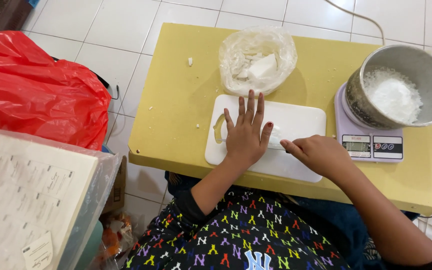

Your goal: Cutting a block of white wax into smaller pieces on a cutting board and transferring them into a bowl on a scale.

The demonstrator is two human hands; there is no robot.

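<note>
White cutting board near the table's front edge: left hand flat, released; right hand clenched.

Left hand is flat, palm down, fingers stretched out and a bit spread, pointing toward the far edge of the surface. Forearm runs back bare toward the body, coming in over the near edge. Right hand sits just beside it, curled into a loose fist, knuckles up, with the index finger poking out toward the left hand. Right forearm angles in from the near right corner. Can't tell what that fist has inside it.
</note>
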